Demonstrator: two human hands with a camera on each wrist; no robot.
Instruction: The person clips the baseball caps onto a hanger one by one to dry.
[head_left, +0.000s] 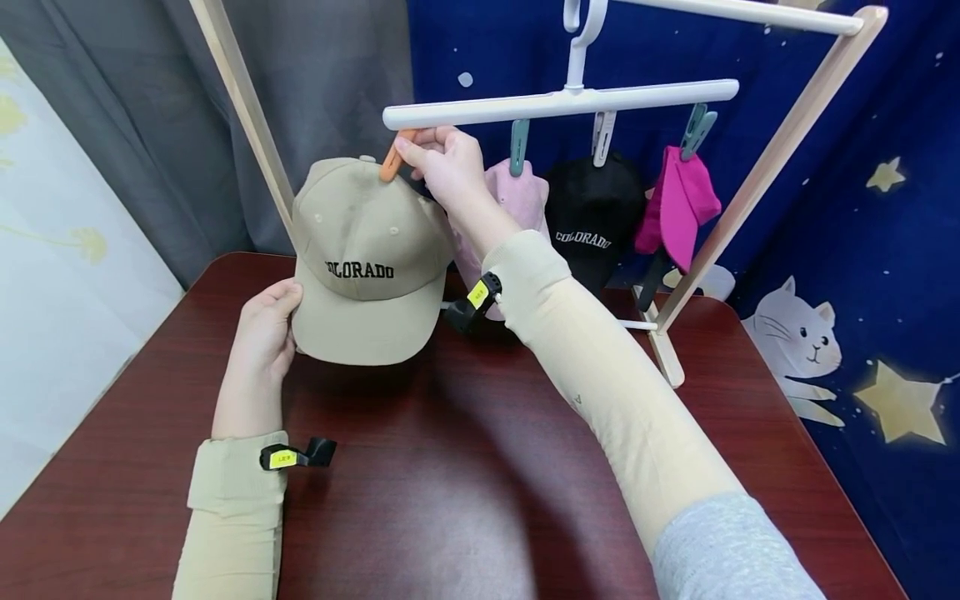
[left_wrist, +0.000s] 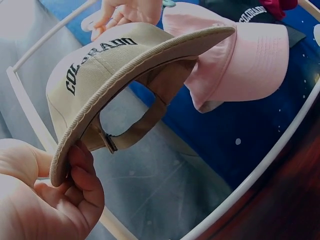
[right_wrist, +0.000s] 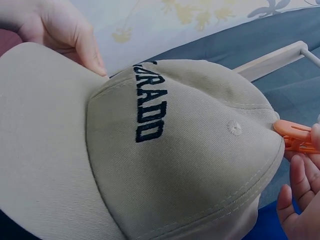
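Observation:
A beige baseball cap (head_left: 360, 242) with COLORADO lettering hangs at the left end of the white hanger (head_left: 555, 106). My left hand (head_left: 261, 333) pinches the cap's brim at its left edge; in the left wrist view the thumb and curled fingers lie on either side of the brim. With thumb and fingers, my right hand (head_left: 450, 167) grips an orange clothespin (head_left: 396, 157) under the hanger bar. In the right wrist view the tip of the orange clothespin (right_wrist: 295, 131) meets the top of the cap's crown. The fingers partly hide the clothespin's upper end.
Further along the hanger, clothespins hold a pink cap (head_left: 517, 196), a black cap (head_left: 596, 208) and a magenta cap (head_left: 682, 204). A wooden rack (head_left: 780, 158) stands around them on the dark red table (head_left: 450, 500). Grey and blue curtains (head_left: 862, 250) hang behind.

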